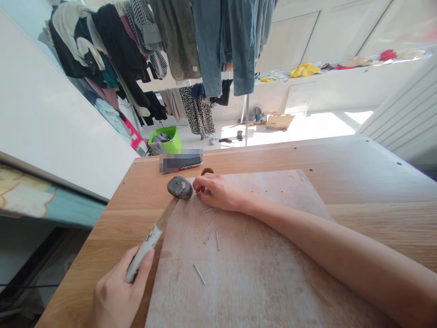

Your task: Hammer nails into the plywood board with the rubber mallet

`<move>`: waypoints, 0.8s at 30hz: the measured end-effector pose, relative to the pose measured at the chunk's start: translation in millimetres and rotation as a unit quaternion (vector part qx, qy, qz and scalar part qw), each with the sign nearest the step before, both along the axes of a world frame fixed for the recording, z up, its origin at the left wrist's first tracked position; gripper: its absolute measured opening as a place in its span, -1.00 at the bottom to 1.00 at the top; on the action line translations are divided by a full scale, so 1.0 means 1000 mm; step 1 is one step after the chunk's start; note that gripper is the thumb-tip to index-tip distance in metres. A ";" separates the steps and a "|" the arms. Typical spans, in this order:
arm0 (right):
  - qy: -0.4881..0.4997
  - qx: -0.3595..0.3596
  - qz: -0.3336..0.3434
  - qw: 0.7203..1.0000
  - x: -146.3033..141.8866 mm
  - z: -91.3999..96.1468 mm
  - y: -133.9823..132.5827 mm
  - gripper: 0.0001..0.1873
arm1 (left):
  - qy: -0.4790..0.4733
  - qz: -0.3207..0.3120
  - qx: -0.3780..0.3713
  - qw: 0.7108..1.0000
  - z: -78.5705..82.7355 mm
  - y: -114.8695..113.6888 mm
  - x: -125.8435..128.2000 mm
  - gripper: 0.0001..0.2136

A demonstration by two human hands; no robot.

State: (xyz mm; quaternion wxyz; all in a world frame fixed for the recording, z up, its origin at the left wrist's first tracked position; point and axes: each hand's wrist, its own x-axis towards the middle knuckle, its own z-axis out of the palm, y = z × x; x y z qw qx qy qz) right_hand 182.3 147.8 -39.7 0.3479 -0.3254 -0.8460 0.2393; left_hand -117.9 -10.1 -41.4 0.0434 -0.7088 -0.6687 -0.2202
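Note:
My left hand (119, 284) is wrapped round the pale, worn handle of a hammer (145, 250). Its dark, rounded head (180, 187) is over the far left corner of a wooden board (252, 273). Close beside that head, my right hand (216, 190) rests on the board with its fingers curled in a pinch. What the fingertips hold, if anything, is too small to make out. Several loose nails lie on the board, among them one nail (200, 274) nearer to me and another nail (217, 240) below my right hand. A brown round object (207, 171) shows partly behind my right hand.
The board lies on a wooden table (358, 182). A phone-like dark object (180, 161), partly blurred, is at the table's far edge. Beyond stand a green basket (172, 139) with cloth and a cardboard box (279, 121). Clothes (211, 45) hang overhead.

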 end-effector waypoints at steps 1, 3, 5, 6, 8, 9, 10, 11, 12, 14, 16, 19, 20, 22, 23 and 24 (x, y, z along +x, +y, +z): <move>0.000 0.000 0.001 1.000 0.000 0.000 0.000 -0.76 | 0.000 0.003 -0.002 1.000 -0.001 0.000 -0.001 -0.64; 0.005 0.000 0.003 1.000 0.001 0.000 0.000 -0.77 | -0.003 0.007 -0.004 1.000 -0.004 -0.001 -0.003 -0.64; 0.009 -0.004 0.004 1.000 0.001 0.000 0.001 -0.79 | -0.004 0.010 -0.007 1.000 -0.008 -0.003 -0.005 -0.67; 0.009 -0.009 0.002 1.000 0.000 -0.001 0.001 -0.78 | -0.003 0.012 -0.008 1.000 -0.009 -0.004 -0.005 -0.69; 0.004 -0.023 0.001 1.000 0.000 -0.002 0.001 -0.72 | 0.000 0.025 -0.011 1.000 -0.013 -0.007 -0.005 -0.71; 0.002 -0.030 0.000 1.000 0.000 -0.003 0.002 -0.67 | -0.002 0.035 -0.012 0.999 -0.013 -0.008 -0.005 -0.71; 0.001 -0.035 -0.001 0.999 0.000 -0.004 0.002 -0.62 | -0.007 0.044 -0.011 0.999 -0.014 -0.010 -0.005 -0.71; 0.001 -0.039 0.000 0.999 0.000 -0.005 0.003 -0.57 | -0.015 0.049 -0.012 0.999 -0.013 -0.011 -0.006 -0.70; 0.003 -0.041 0.001 0.999 0.000 -0.006 0.003 -0.53 | -0.023 0.051 -0.013 0.998 -0.012 -0.012 -0.007 -0.69; 0.010 -0.039 0.003 0.999 0.000 -0.008 0.004 -0.47 | -0.034 0.042 -0.023 0.998 -0.010 -0.012 -0.011 -0.67; 0.013 -0.038 0.004 0.999 0.000 -0.009 0.004 -0.43 | -0.035 0.026 -0.038 0.998 -0.006 -0.011 -0.016 -0.66; 0.013 -0.046 0.001 0.999 0.000 -0.008 0.004 -0.39 | -0.032 0.014 -0.052 0.998 -0.003 -0.010 -0.023 -0.64; 0.014 -0.049 0.001 0.999 0.000 -0.007 0.003 -0.38 | -0.031 0.013 -0.049 0.998 -0.002 -0.010 -0.024 -0.64; 0.016 -0.052 0.002 0.999 0.000 -0.005 0.003 -0.35 | -0.027 0.011 -0.043 0.999 -0.002 -0.010 -0.023 -0.64; 0.016 -0.053 0.002 0.998 0.000 -0.004 0.002 -0.34 | -0.024 0.009 -0.038 0.999 -0.002 -0.010 -0.023 -0.64; 0.014 -0.053 0.002 0.998 0.000 -0.004 0.002 -0.33 | -0.020 0.005 -0.035 0.999 -0.003 -0.010 -0.022 -0.65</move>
